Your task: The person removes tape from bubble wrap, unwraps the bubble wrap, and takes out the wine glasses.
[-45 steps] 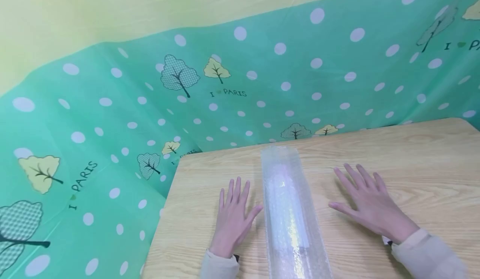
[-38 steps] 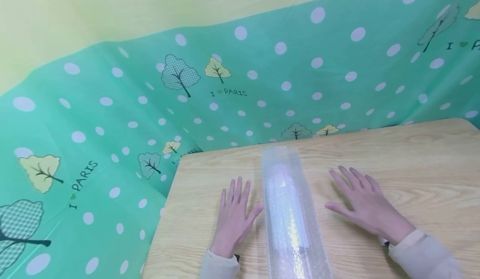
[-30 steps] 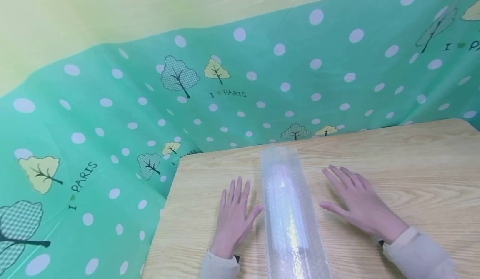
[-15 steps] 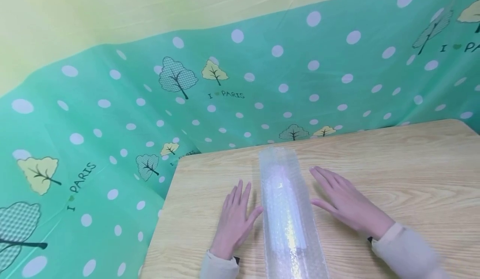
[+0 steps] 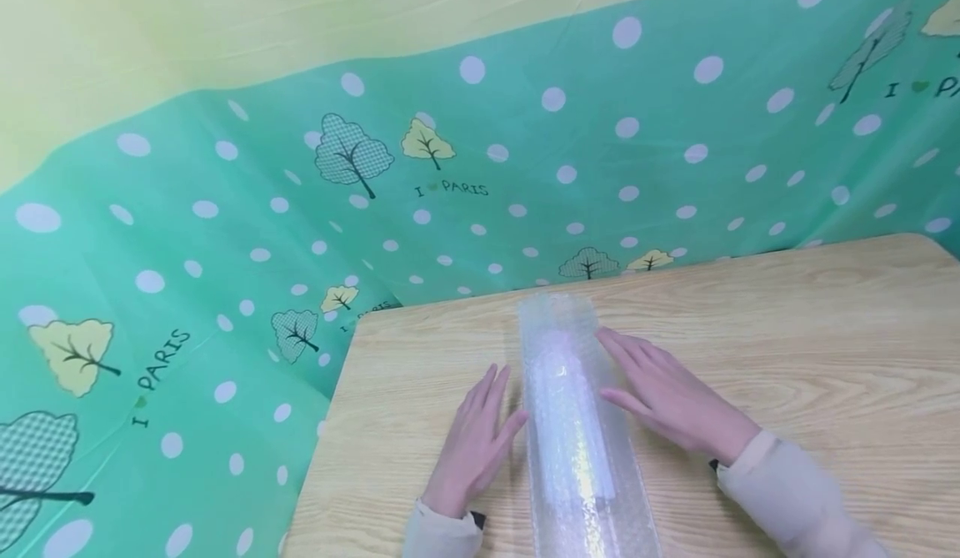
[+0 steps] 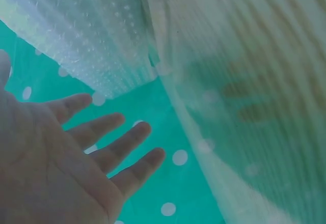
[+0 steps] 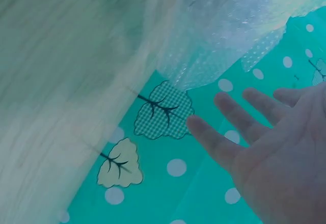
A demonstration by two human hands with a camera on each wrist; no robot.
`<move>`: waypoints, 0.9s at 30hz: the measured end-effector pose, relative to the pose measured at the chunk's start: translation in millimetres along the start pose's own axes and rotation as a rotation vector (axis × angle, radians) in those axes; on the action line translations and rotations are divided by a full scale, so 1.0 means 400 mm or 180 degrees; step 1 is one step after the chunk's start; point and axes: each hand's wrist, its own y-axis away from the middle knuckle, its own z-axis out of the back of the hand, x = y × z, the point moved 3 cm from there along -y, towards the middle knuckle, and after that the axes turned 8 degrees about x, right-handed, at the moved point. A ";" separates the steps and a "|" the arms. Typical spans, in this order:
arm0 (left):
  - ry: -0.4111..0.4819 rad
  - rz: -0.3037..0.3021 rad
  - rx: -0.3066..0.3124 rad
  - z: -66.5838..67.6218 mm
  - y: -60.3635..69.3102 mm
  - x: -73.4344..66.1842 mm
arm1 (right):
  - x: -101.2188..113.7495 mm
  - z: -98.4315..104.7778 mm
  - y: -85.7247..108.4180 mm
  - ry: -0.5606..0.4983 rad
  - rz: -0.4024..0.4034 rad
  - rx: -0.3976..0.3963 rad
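A long bundle of clear bubble wrap [image 5: 566,424] lies on the wooden table, running from the near edge of the head view toward the back. Something pale and whitish shows through its middle; what it is I cannot tell. My left hand [image 5: 472,441] is at its left side, fingers extended, thumb tip close to the wrap's edge. On the other side my right hand [image 5: 671,391] has its fingertips at the wrap's right edge, fingers straight; whether they touch it is unclear. Both wrist views show relaxed, spread fingers with nothing held, beside the bubbled plastic [image 6: 102,35].
The light wooden table [image 5: 810,341] extends to the right. Behind and to the left hangs a green dotted cloth [image 5: 420,241] with tree prints, and a pale yellow band [image 5: 300,16] runs above it.
My right hand has moved left, from well apart to the bubble wrap's right edge. The left hand has turned slightly toward the wrap, which lies in the same place.
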 end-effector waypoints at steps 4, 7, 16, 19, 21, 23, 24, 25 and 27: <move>0.0111 -0.0020 0.0040 0.000 -0.006 -0.004 | 0.015 -0.001 -0.017 -0.0062 0.0003 0.0029; 0.0152 -0.0033 0.0057 0.000 -0.011 -0.007 | 0.022 -0.005 -0.028 -0.0101 0.0013 0.0054; 0.0303 -0.0108 0.0136 0.002 -0.021 -0.028 | 0.033 -0.013 -0.034 -0.0349 -0.0141 0.0196; 0.0343 -0.0110 0.0169 0.000 -0.024 -0.036 | 0.037 -0.015 -0.035 -0.0537 -0.0217 0.0283; 0.0368 -0.0098 0.0173 -0.002 -0.024 -0.040 | 0.041 -0.015 -0.035 -0.0625 -0.0259 0.0316; 0.0381 -0.0105 0.0172 -0.005 -0.026 -0.042 | 0.043 -0.015 -0.037 -0.0618 -0.0272 0.0307; 0.0388 -0.0107 0.0178 -0.006 -0.025 -0.044 | 0.044 -0.016 -0.038 -0.0600 -0.0273 0.0300; 0.0402 -0.0113 0.0190 -0.007 -0.025 -0.045 | 0.045 -0.016 -0.039 -0.0566 -0.0260 0.0284; 0.0446 -0.0105 0.0228 -0.008 -0.025 -0.048 | 0.046 -0.017 -0.042 -0.0512 -0.0224 0.0229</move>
